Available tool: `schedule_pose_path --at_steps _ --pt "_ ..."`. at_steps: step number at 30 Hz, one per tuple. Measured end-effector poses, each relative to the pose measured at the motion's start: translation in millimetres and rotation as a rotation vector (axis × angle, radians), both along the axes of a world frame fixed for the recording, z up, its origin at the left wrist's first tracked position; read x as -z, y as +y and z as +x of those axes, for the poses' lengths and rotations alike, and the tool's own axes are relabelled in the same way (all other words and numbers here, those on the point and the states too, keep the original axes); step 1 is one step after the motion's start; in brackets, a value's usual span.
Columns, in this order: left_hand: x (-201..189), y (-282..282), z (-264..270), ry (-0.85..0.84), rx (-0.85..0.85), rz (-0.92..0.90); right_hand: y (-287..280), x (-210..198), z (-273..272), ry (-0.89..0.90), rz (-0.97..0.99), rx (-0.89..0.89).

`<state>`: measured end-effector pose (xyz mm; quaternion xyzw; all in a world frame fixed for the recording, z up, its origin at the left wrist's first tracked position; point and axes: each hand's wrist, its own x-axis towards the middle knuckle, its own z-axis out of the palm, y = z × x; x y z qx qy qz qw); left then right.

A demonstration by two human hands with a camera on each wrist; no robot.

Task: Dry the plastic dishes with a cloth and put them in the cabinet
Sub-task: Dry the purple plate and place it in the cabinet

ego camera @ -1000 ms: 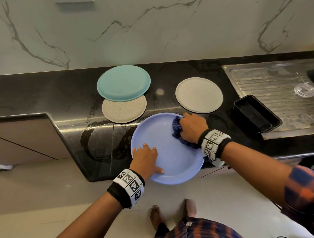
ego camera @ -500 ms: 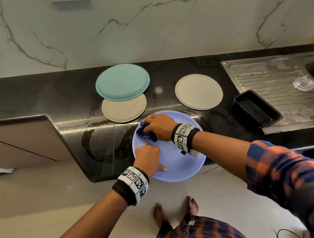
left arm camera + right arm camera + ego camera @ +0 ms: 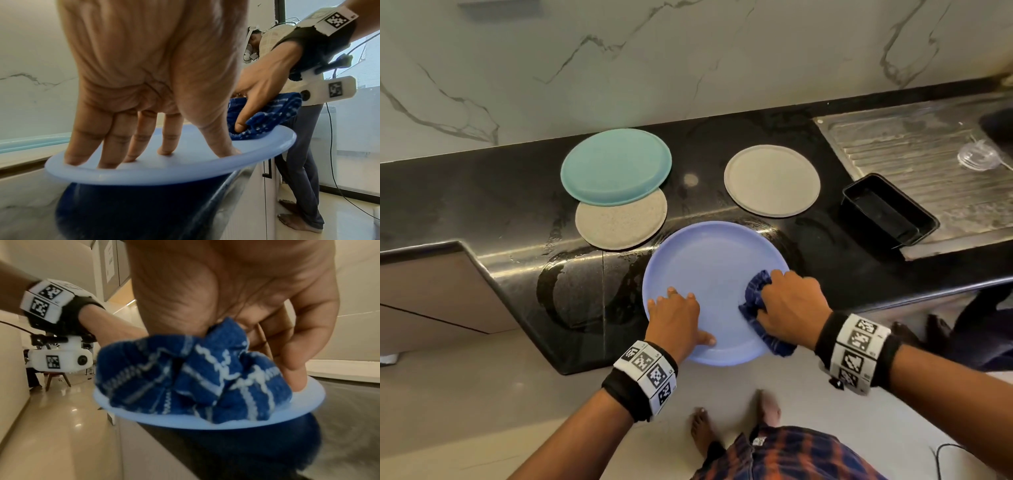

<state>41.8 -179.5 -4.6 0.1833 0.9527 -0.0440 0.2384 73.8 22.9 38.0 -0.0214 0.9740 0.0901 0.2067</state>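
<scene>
**A:** Head view: the cloth has swung from the far-left of the blue plate half a second ago over to its near-right rim. Right hand is bunched around it, fingers curled, pressing down. Left hand hasn't moved: flat, fingers spread, pinning the near-left side.

**B:** Meaning?

**A:** Probably a circular wipe, most of the top face covered. Underside not yet done, I'd guess. Plate sits on the counter, front edge hanging past it. Teal plate overlapping a speckled plate, and a grey plate, lie behind, untouched. No cabinet step started.

**B:** Left wrist?

**A:** Confirms what the head view hides: fingertips and thumb land directly on the plate inside the rim, straight, nothing gripped. Also shows the overhang from the side, and a second person standing behind.

**B:** Right wrist?

**A:** Cloth is a crumpled wad, blue with white stripes, blurred from motion. One fingertip touches the plate itself beside the wad. Cupboards overhead show here only.
</scene>
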Motion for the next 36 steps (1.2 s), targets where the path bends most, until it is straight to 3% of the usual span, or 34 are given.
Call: schedule_pose_path --at_steps 4,12,18,21,30,36 --pt "-0.3 1.7 0.8 -0.009 -0.011 0.0 -4.5 -3.4 -10.7 0.005 0.026 0.02" --pt "-4.2 11.2 8.3 0.004 -0.03 0.013 -13.9 1.5 -123.6 0.136 -0.104 -0.078" --pt "-4.4 13.9 18.3 0.098 0.059 0.071 -88.2 22.2 -156.3 0.084 -0.18 -0.508" --pt "-11.1 7.6 11.6 0.092 0.088 0.124 -93.4 29.7 -155.6 0.089 -0.245 -0.601" --pt "-7.7 -43.7 -52.9 0.125 0.178 0.147 -65.6 38.4 -158.1 0.139 -0.273 -0.52" --pt "5.5 -49.1 -54.7 0.062 0.106 0.107 -25.1 18.9 -145.6 0.209 -0.196 -0.171"
